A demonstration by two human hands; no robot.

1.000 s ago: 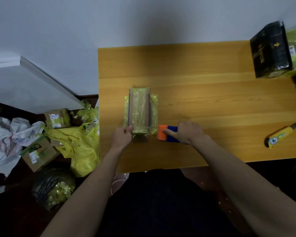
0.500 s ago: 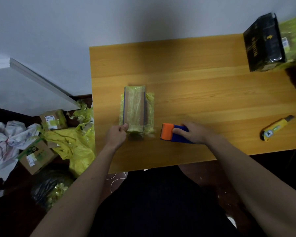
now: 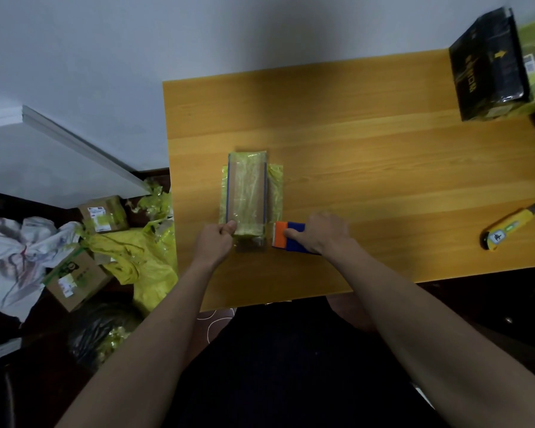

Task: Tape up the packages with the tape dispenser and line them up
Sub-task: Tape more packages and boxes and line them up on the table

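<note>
Yellow-green wrapped package [image 3: 247, 193] lying lengthwise near the left edge of the wooden surface [image 3: 368, 156], with a clear strip of tape already run down its top, blue lines marking the strip's edges. Only one view here, the head camera, so going with that.

Left hand [image 3: 214, 242] at the near end of the package, thumb and curled fingers [image 3: 230, 226] pinching that end, looks like pressing the loose tape tail down over the edge. Right hand [image 3: 320, 232] wrapped around the tape dispenser [image 3: 288, 237], orange and blue, sitting on the surface just beside the package's near right corner. Can't tell if the tape is cut free or still attached, too blurry down there.

Further right, a yellow box cutter [image 3: 511, 226] lying well apart from both hands. Far right corner holds a black package [image 3: 488, 63] with another green one behind it, half out of view. Off the surface to the left, on the floor: cardboard boxes [image 3: 104, 214], yellow bags [image 3: 136, 257], crumpled white cloth.

Progress guess: top strip on this package done, end fold-down in hand. Probably left: finishing this one, moving it into a row with the ones in the corner, then possibly the floor boxes. No proper line-up visible yet.
</note>
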